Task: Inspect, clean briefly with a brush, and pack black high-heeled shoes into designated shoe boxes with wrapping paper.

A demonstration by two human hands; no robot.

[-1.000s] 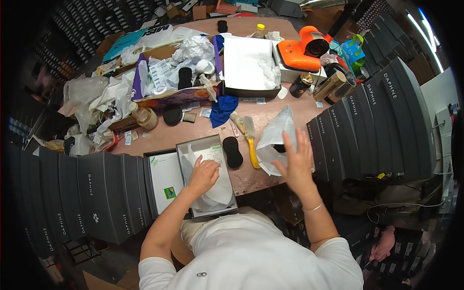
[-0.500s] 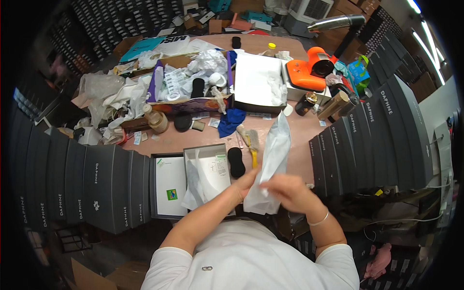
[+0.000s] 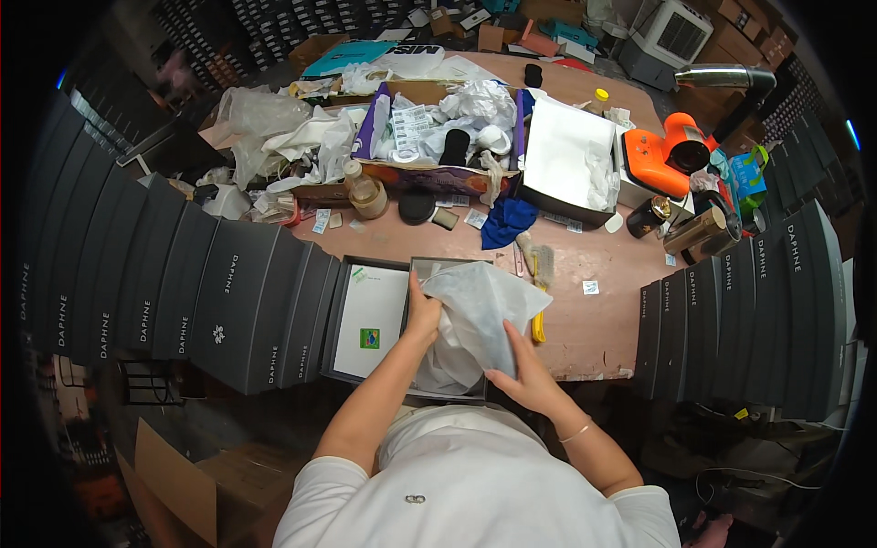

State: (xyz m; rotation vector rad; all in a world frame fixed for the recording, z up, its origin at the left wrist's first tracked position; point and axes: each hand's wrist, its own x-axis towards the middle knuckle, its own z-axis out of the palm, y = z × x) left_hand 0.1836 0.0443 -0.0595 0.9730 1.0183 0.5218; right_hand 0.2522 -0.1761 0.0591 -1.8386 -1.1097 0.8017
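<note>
White tissue paper (image 3: 480, 315) gripped by both hands over open grey box (image 3: 429, 267) at tabletop (image 3: 585, 324) near edge: left hand (image 3: 422, 315) at paper's left side, right hand (image 3: 516, 374) beneath. Box hemmed by lid (image 3: 370, 320) leftward, yellow-handled brush (image 3: 541, 292) rightward; grey box stacks (image 3: 219, 292) flank both sides.

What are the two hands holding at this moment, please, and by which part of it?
Both hold one white fabric bag over the open grey box: the left hand grips its left edge, and the right hand its lower right edge.
</note>
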